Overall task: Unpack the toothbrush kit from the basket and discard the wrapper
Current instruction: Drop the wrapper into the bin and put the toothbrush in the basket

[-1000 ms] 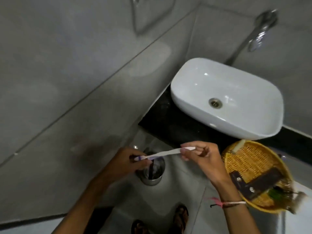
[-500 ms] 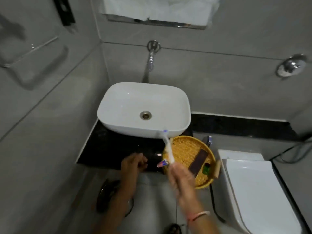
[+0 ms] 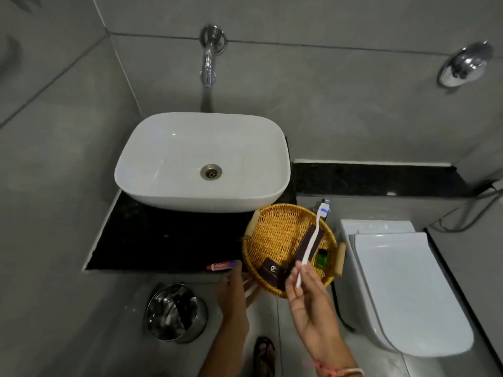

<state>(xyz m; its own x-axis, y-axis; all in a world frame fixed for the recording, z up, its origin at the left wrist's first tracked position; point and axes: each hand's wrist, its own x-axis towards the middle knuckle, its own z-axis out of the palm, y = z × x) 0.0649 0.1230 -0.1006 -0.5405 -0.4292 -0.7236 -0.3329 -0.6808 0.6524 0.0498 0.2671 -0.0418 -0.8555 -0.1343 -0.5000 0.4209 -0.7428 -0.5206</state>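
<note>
The right hand pinches the lower end of a white toothbrush, its grip closed on the handle; the blue-marked head points up past the far rim of the basket. The left hand touches a small red-and-blue tube at the front edge of the black counter; whether its grip has closed on the tube cannot be told. In the basket lie dark packets, one with a small pale logo too blurred to read, and a green bottle. A steel bin stands on the floor below the sink.
</note>
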